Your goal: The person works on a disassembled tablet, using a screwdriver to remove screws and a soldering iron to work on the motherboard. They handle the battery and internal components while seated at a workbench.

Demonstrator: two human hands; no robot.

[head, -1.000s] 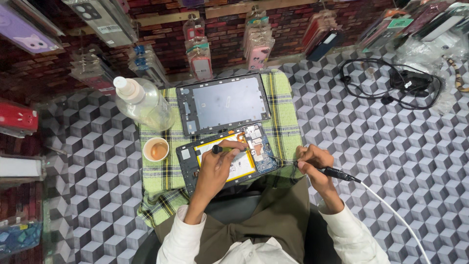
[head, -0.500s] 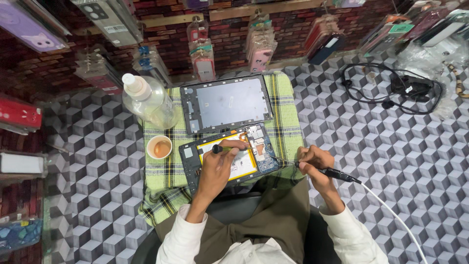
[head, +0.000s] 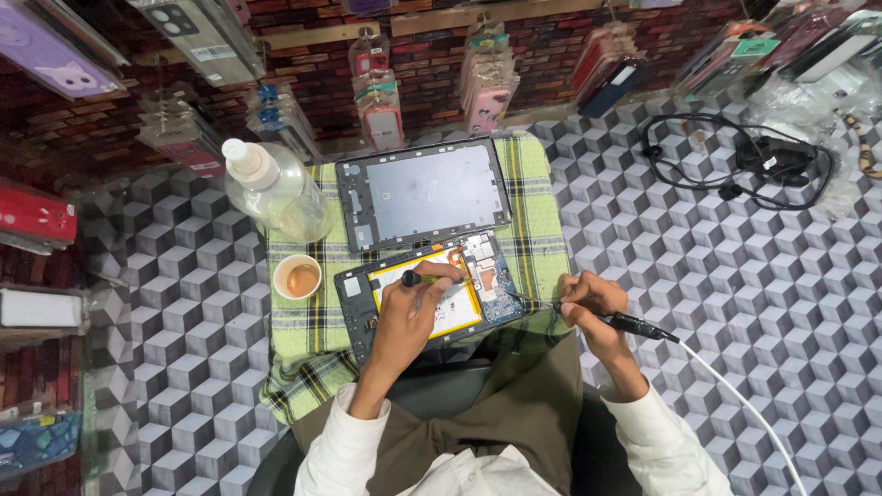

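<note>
The left hand [head: 411,317] grips a dark-handled tool [head: 424,277] over the opened tablet [head: 432,298]. The right hand [head: 588,303] fingers close around a corded soldering iron [head: 634,324].

A brick wall [head: 570,46] hung with phone cases [head: 487,87] backs a cube-patterned counter [head: 753,294].

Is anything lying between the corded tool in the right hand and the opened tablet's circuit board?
Nothing visible does. The right hand holds the soldering iron with its tip beside the circuit board; only checked cloth lies between.
</note>
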